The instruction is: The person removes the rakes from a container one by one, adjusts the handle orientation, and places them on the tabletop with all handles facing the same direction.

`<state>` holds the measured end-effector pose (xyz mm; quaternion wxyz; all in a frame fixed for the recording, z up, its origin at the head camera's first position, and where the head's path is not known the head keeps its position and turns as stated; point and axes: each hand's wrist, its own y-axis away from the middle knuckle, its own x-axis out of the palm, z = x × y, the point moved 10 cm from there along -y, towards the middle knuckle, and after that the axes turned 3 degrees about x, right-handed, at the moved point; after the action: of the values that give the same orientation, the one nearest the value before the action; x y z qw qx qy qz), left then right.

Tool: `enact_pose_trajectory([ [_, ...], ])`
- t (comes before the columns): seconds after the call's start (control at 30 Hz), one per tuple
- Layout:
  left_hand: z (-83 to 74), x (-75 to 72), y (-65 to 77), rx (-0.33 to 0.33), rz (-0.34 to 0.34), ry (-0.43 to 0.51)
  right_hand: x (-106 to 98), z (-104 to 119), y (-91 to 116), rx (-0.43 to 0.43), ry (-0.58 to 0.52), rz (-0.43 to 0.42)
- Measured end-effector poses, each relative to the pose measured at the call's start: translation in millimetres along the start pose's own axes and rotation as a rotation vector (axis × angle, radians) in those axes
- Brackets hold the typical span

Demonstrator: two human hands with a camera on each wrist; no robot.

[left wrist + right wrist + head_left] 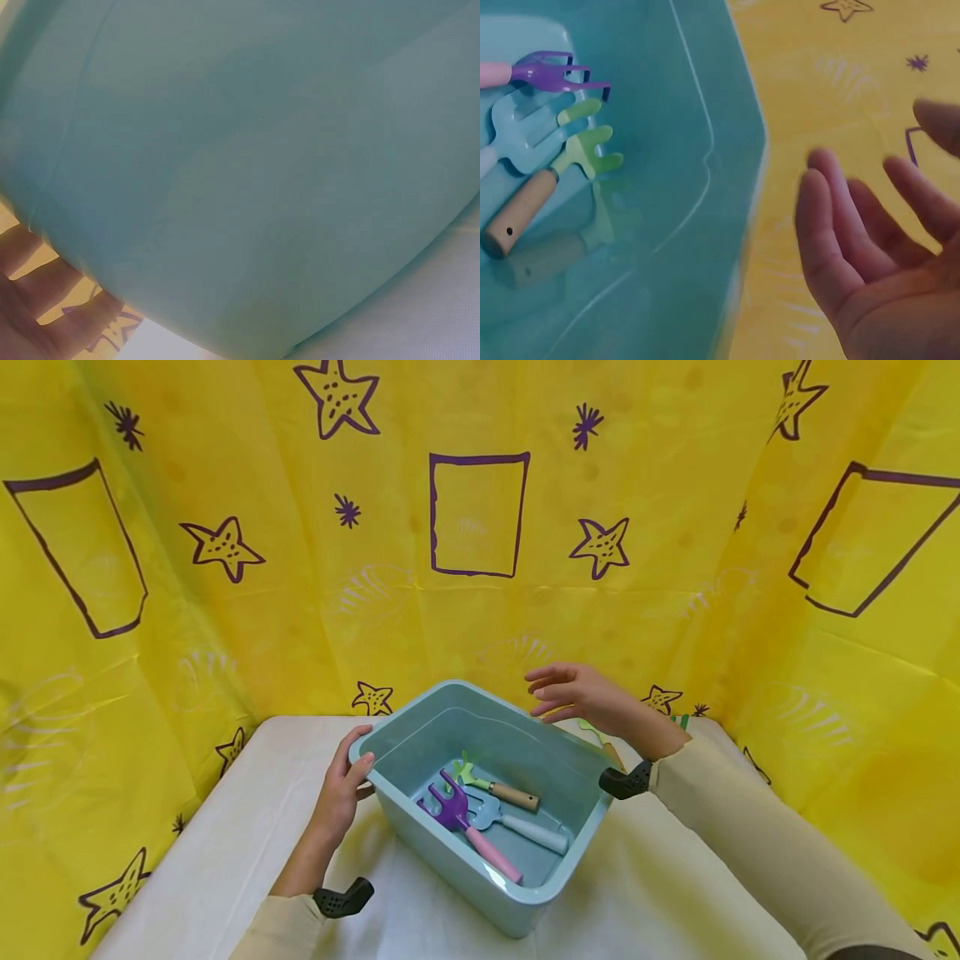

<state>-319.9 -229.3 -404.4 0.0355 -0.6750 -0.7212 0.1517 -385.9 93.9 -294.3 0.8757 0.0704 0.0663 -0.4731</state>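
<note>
On the table (pixel 285 768), a bin (pixel 487 735) with three tools (pixel 452 812) inside is gripped at one corner by the left hand (pixel 341 789), the right hand (pixel 573 693) being held open and empty near its far edge; filling or emptying seems under way, a clear reach apparently being called for next.

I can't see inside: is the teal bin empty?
Not empty: the teal bin holds a purple rake, blue fork and green tool.

The left hand (pixel 339 793) gripped the bin (pixel 450 864) at its left corner, the left forearm (pixel 303 860) slanting up from the bin's near left. The right hand (pixel 576 695) hung near its far right edge, fingers (pixel 819 225) loosely bent, the right forearm (pixel 750 827) reaching in from the bin's right.
</note>
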Motion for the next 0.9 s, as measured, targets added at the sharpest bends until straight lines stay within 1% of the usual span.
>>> enact_pose_trajectory([
  [0.2, -1.3, 0.6, 0.5, 0.001, -0.002, 0.007, 39.1, 0.2, -17.8, 0.047, 0.061, 0.196],
  [0.37, -2.6, 1.0, 1.5, -0.001, -0.003, 0.009, 70.4, -4.5, -28.8, 0.088, 0.141, 0.351],
  [0.5, -2.7, 1.2, 2.0, -0.003, 0.000, 0.013, 93.4, -12.8, -35.6, 0.125, 0.204, 0.465],
  [0.67, -3.6, 1.4, 2.8, -0.005, 0.003, 0.014, 116.8, -28.3, -42.5, 0.186, 0.239, 0.545],
  [0.9, -4.3, 0.7, 2.6, -0.001, 0.005, 0.018, 144.0, -51.4, -46.2, 0.261, 0.244, 0.598],
])
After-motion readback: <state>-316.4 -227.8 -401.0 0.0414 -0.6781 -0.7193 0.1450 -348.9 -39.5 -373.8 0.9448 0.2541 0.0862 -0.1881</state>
